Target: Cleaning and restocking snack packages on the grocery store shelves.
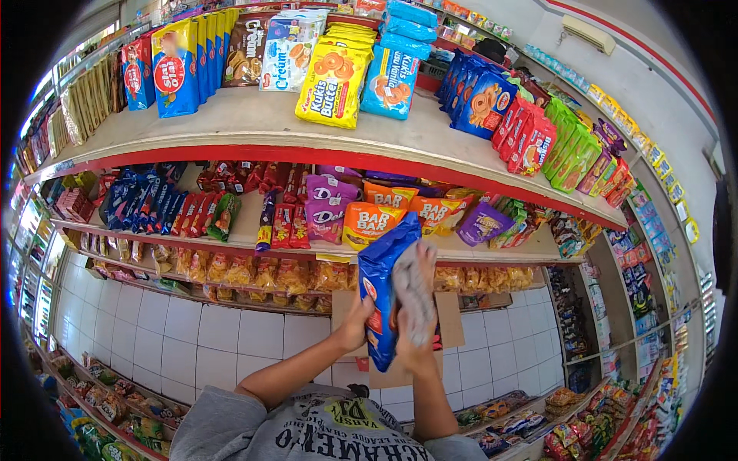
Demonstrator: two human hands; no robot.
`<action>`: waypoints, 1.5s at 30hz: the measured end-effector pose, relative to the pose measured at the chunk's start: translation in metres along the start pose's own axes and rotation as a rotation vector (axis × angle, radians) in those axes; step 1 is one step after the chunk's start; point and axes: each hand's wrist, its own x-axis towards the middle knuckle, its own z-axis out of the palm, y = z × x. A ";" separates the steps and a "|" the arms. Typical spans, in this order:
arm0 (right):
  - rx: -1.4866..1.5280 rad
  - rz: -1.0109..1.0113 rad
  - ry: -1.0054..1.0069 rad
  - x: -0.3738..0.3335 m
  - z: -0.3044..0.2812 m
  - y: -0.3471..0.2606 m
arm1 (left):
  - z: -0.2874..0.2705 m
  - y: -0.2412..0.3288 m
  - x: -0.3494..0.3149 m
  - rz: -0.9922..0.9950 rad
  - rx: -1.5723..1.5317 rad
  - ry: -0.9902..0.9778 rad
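An open cardboard box [451,316] sits on the white tiled floor [238,330], a flap spread out to the right; the pack and hands cover most of its opening, so what it holds is largely hidden, though a scrap of red shows near the right wrist. Sealed packets fill the shelves: on the upper shelf [231,127], a yellow packet [332,81] printed with ring biscuits stands beside light-blue ones [390,83]; on the next one down are purple [332,207] and orange packets [373,224], and below them hang clear bags of orange-yellow snacks [292,275]. The blue pack [384,288] is in the air above the box, nearly upright. The left hand [355,324] has its fingers grasping the pack's lower left edge. The right hand [416,352] has a grey cloth [417,296] over its fingers, just beside the pack's right side; how firmly they close on it, I cannot tell.
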 end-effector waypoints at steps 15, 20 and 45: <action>0.428 0.141 -0.060 -0.021 -0.019 0.017 | 0.044 0.047 0.028 0.239 0.129 0.096; 0.883 0.531 0.202 -0.016 -0.032 -0.009 | 0.001 0.016 0.020 0.082 0.466 -0.003; -0.134 0.045 -0.153 -0.032 -0.028 -0.026 | 0.017 0.054 0.033 0.255 0.485 0.268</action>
